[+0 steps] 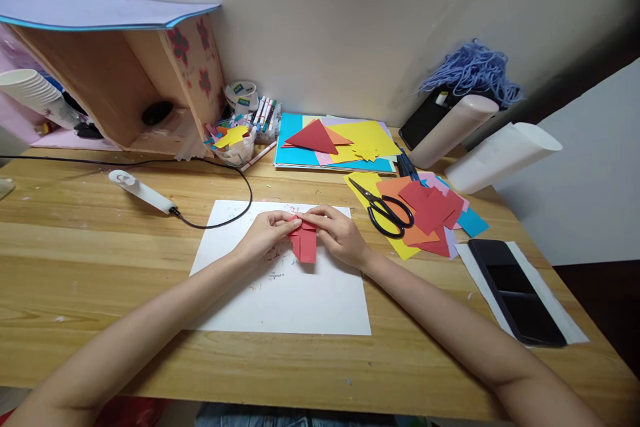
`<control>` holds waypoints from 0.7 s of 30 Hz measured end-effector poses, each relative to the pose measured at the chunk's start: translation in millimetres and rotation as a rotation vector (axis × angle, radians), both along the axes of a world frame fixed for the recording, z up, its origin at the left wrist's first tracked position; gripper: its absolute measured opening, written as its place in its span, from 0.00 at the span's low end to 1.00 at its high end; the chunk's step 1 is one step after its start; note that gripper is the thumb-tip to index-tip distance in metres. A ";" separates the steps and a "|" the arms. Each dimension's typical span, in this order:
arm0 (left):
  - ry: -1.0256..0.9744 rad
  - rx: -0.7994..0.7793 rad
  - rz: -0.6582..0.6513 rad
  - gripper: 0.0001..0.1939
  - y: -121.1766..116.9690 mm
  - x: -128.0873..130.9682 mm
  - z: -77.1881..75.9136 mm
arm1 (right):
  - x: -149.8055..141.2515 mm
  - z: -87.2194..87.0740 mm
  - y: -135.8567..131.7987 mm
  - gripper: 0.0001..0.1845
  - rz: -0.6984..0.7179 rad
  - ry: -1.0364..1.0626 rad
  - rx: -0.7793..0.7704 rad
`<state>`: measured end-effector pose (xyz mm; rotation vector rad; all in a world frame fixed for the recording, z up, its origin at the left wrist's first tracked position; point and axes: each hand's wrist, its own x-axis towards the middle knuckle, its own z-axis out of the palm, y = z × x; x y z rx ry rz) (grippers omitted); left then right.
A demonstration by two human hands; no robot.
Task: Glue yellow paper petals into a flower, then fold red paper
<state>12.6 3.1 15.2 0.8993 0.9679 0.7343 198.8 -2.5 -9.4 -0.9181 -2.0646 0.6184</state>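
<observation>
A folded piece of red paper [305, 245] is held up between both hands, over a white sheet [320, 307] marked with small coloured smudges. My left hand [265, 235] pinches its upper left part, thumb on top. From the other side, my right hand [340, 237] grips the upper right edge, with its fingertips close to the left thumb. The paper's lower end hangs free below the fingers. Creases and layered flaps show across its top, partly covered by the fingers.
Black-handled scissors [393, 215] lie on coloured paper pieces [430, 207] at the right. A phone [515, 290] rests nearer the right edge. Stacked coloured sheets [290, 140] sit at the back. A white corded device [143, 191] and an open box [195, 73] are at the left.
</observation>
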 end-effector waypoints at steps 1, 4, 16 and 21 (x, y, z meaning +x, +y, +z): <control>0.023 0.011 0.008 0.14 0.0 0.2 -0.6 | -0.6 1.6 -0.3 0.19 -0.017 0.058 -0.083; 0.093 0.070 0.041 0.17 -0.3 0.9 -1.9 | -2.4 3.3 0.2 0.16 -0.078 0.246 -0.399; 0.219 0.216 0.097 0.20 -2.3 2.4 -9.5 | -9.8 4.1 2.0 0.11 -0.143 0.353 -0.654; 0.240 0.241 0.091 0.20 -1.9 1.8 -8.7 | -10.6 3.5 0.6 0.10 -0.148 0.364 -0.648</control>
